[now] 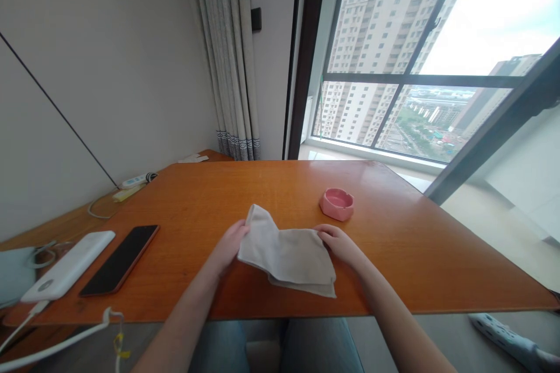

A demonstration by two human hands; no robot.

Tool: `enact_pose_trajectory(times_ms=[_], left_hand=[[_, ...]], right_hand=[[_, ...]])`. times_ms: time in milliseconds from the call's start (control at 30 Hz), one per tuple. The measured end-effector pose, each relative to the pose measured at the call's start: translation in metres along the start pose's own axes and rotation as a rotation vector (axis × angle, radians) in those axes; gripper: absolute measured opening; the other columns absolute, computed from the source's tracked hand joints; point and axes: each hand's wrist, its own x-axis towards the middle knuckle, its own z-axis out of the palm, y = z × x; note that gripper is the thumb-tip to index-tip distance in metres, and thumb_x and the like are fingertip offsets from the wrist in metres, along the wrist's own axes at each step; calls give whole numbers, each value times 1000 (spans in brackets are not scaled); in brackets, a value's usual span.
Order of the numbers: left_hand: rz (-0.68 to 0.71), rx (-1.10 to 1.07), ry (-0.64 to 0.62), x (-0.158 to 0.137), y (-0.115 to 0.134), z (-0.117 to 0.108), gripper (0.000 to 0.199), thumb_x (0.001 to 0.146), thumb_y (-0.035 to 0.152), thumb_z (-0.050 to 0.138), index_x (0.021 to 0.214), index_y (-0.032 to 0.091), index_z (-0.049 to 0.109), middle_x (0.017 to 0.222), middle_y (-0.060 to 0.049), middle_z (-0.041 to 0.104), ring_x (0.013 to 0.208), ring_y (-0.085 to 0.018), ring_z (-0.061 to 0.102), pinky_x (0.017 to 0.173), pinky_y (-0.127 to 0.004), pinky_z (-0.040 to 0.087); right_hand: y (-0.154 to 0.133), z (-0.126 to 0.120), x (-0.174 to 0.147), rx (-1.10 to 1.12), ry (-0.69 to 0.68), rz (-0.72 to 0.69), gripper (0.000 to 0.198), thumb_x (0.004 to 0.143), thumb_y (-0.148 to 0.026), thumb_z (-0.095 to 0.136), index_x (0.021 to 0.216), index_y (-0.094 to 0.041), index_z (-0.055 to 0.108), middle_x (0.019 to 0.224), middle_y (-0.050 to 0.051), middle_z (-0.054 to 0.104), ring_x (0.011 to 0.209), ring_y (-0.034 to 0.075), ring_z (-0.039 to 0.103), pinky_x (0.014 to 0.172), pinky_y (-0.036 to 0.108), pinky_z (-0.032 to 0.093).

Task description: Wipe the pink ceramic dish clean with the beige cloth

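Observation:
A folded white cloth (pixel 301 259) is spread between my two hands over the front of the wooden table (pixel 227 186). My left hand (pixel 231 242) pinches its left edge, and that side of the cloth stands up higher. At the cloth's upper right corner, my right hand (pixel 336 240) is closed on the fabric, with the fingertips partly behind it. Just beyond the right hand sits a pink ashtray (pixel 337 204), apart from both hand and cloth.
On the left lie a dark phone (pixel 120 259) and a white power bank (pixel 69 265) with a cable plugged in. A power strip (pixel 133 181) rests near the wall. Behind the table hang a grey curtain (pixel 231 58) and a large window (pixel 394 78).

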Motion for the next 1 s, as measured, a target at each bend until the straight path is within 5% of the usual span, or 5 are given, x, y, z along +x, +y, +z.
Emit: enact_pose_trajectory(times_ms=[133,300,500,667,1000], left_hand=[[-36,241,-33,-2,-24,-45,30,73,45,51,79,16,55,72,-3,61,68,-19,57,60,-28,42],[94,683,254,-21,-49,-60,32,77,38,49,99,16,55,86,-7,61,78,-22,58,72,-33,43],[83,727,58,-33,-55,-48,25,79,34,48,96,17,56,82,-6,59,76,-21,57,70,-31,43],[149,740,56,-44,-48,-50,28,81,32,45,101,18,59,100,-9,59,87,-22,58,79,-33,44],[234,804,-36,-51,-42,-64,15,79,18,42,77,20,56,107,-7,66,100,-22,60,90,-34,42]], right_hand=[[2,-1,12,-182,179,-118,28,78,-30,45,96,-17,62,88,6,64,83,20,58,78,32,45],[0,12,-11,-544,278,-160,31,83,-30,44,106,-16,59,94,10,61,87,22,57,81,33,42],[-5,27,-54,-571,161,-29,44,80,-32,50,121,-15,52,82,7,60,78,23,59,72,32,43],[0,30,-67,-606,80,-226,24,76,-17,51,97,-21,63,100,7,59,90,21,58,83,30,43],[2,40,-91,-765,268,-559,16,84,-11,47,78,-21,59,79,2,58,77,18,51,80,34,36]])
